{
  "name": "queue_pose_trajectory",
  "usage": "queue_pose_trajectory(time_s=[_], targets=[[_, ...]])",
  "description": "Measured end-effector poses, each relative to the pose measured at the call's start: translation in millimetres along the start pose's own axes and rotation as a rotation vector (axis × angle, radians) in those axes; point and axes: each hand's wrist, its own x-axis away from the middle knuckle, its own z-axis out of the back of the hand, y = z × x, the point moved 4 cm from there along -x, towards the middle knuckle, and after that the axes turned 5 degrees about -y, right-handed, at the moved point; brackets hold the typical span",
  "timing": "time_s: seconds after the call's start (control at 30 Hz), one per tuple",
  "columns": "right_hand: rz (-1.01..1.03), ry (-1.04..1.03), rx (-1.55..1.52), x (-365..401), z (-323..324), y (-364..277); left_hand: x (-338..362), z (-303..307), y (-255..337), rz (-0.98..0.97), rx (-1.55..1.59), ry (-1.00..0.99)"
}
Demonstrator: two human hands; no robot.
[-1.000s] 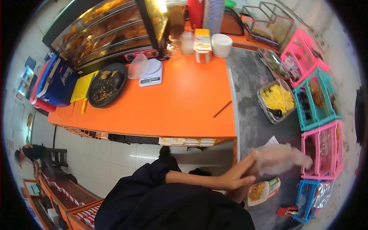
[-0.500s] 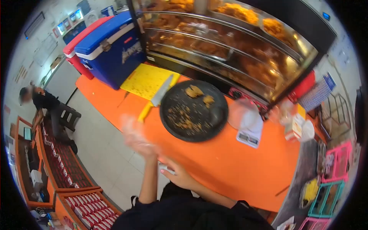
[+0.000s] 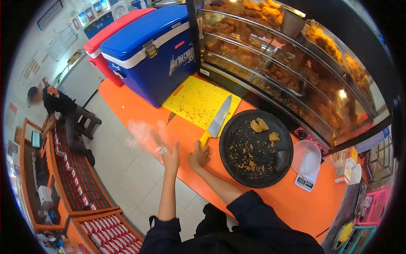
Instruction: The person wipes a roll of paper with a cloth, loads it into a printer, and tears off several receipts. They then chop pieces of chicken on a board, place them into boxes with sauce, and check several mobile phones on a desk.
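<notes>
My left hand (image 3: 170, 157) is closed on a clear plastic glove (image 3: 145, 134), which is smeared by motion and spreads out past the table's edge. My right hand (image 3: 198, 157) is bare, its curled fingers at the end of the yellow handle of a kitchen knife (image 3: 220, 117). The knife's blade lies over a crumb-strewn yellow cutting board (image 3: 186, 98). Right of the knife sits a round black tray (image 3: 270, 172) with crumbs and two pieces of fried food (image 3: 259, 125).
A glass display warmer (image 3: 270, 55) full of fried food stands along the back. Blue (image 3: 148, 63) and red coolers stand left of it. A kitchen scale (image 3: 305, 182) bears a clear bowl (image 3: 306, 156). Across the floor, a person (image 3: 63, 103) leans over a counter of red-and-white boxes.
The glove has come off my left hand's fingers and swings out leftward. My right hand has left the left wrist and moved up to the knife handle. The view has shifted.
</notes>
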Motion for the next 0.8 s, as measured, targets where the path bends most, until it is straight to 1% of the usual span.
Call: queue_pose_trajectory(time_s=[0.03,0.1,0.13,0.2,0.23,0.3,0.33,0.37,0.4,0.43,0.47,0.5,0.53,0.57,0.6,0.63,0.67,0.7,0.73,0.77,0.8], targets=[[-0.008,0.013,0.003,0,2,7,-17,-13,10,-0.086,-0.151,-0.016],[0.298,0.068,-0.42,0,13,21,-46,-54,-6,-0.096,-0.228,-0.218],[0.296,0.085,-0.411,3,19,31,-61,-75,-21,-0.103,-0.21,-0.219],[0.514,0.124,-0.485,24,36,41,-74,-127,-48,-0.28,-0.399,-0.6],[0.504,0.137,-0.473,27,44,46,-82,-131,-43,-0.287,-0.381,-0.608],[0.516,0.012,-0.152,34,50,53,-79,-142,-34,-0.405,-0.558,-0.972],[0.483,0.025,-0.154,27,52,56,-79,-144,-37,-0.445,-0.484,-0.934],[0.409,-0.066,-0.128,14,46,54,-78,-142,-41,-0.49,-0.41,-0.903],[0.33,-0.146,-0.111,4,41,52,-76,-133,-41,-0.384,-0.247,-0.89],[0.311,-0.218,-0.217,-3,38,44,-72,-124,-39,-0.291,-0.076,-0.887],[0.281,-0.257,-0.324,-17,37,37,-63,-116,-56,-0.316,-0.146,-0.842],[0.326,0.011,-0.988,-20,40,27,-47,-103,-63,-0.301,-0.338,-0.767],[0.453,0.103,-1.147,-47,8,27,-28,-93,-89,-0.22,-0.093,-0.692],[0.141,-0.085,-0.936,-24,57,24,-14,-69,-39,-0.054,0.104,-0.652],[0.209,0.026,-0.722,-44,20,34,1,-66,-78,-0.004,0.213,-0.573],[0.214,0.387,-0.523,-37,22,34,26,-52,-53,0.134,0.342,-0.439],[0.082,0.388,-0.908,-44,-5,34,50,-37,13,0.068,0.298,-0.386],[0.005,0.314,-1.341,-89,-98,29,76,-32,37,0.186,0.458,-0.384],[0.222,0.061,-0.868,-34,-19,22,92,-31,49,0.315,0.603,-0.376],[0.507,-0.061,-0.432,36,79,13,105,-37,75,0.291,0.627,-0.404],[0.472,-0.005,-0.447,71,111,48,111,-46,109,0.186,0.604,-0.454]])
